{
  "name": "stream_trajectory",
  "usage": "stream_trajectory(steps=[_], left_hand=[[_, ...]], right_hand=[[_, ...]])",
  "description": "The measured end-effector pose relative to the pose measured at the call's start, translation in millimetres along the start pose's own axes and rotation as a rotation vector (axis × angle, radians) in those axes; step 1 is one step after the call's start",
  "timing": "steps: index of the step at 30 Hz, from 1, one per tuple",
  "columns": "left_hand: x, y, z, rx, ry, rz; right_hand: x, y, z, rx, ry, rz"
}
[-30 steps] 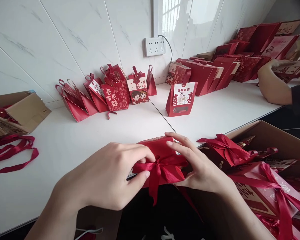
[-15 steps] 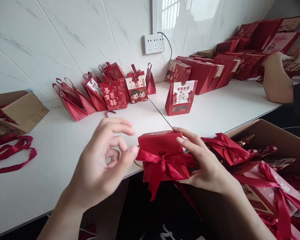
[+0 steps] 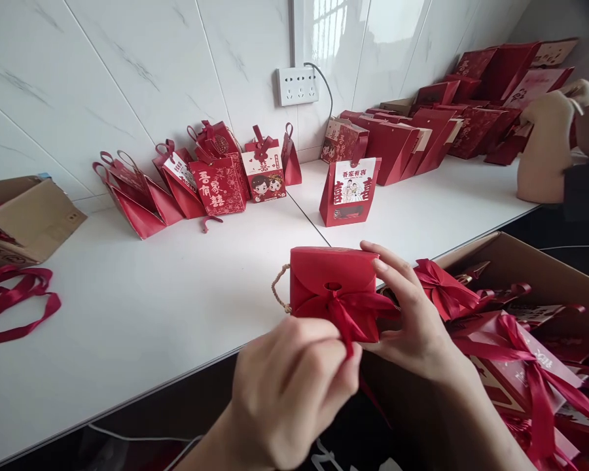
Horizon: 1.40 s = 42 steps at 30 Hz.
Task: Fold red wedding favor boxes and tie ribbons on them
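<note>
Red box [image 3: 307,268], rope handle [image 3: 274,288] leftward (long axis unclear), left hand [image 3: 294,386] pinching ribbon [image 3: 370,303], right hand [image 3: 415,320] clasping box

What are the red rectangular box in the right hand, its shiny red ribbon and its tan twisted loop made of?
Red rectangular box: probably smooth card, because its flaps look stiff and cleanly cut.
Shiny red ribbon: looks like satin; it catches light and creases softly.
Tan twisted loop: seems matt cord, with strands wound together; fibre unclear.

White counter [image 3: 177,294] bears red paper bags [image 3: 219,186], 1 cardboard box [image 3: 42,219], loose ribbon [image 3: 22,322].
</note>
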<state>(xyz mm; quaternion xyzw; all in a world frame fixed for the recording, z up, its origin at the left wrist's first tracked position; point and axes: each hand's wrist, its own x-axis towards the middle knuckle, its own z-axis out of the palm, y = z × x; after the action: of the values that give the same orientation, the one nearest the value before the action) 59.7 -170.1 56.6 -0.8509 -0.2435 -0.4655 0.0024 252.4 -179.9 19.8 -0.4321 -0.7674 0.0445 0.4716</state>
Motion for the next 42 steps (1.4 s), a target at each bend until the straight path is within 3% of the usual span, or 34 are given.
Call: stream_trajectory(steps=[2,5,42], left_hand=[[-1.9,7.2,7.0,0.045,0.025,0.093],[-2.2,13.5,13.2,0.059,0.058,0.12],[-4.6,26.2,14.5,0.112,0.084,0.041]], right_hand=[[-2.0,0.2,0.9,0.023,0.034,0.006],[-4.4,-1.0,0.5,0.059,0.066,0.023],[-9.8,-4.3,-11.3,0.057,0.071,0.055]])
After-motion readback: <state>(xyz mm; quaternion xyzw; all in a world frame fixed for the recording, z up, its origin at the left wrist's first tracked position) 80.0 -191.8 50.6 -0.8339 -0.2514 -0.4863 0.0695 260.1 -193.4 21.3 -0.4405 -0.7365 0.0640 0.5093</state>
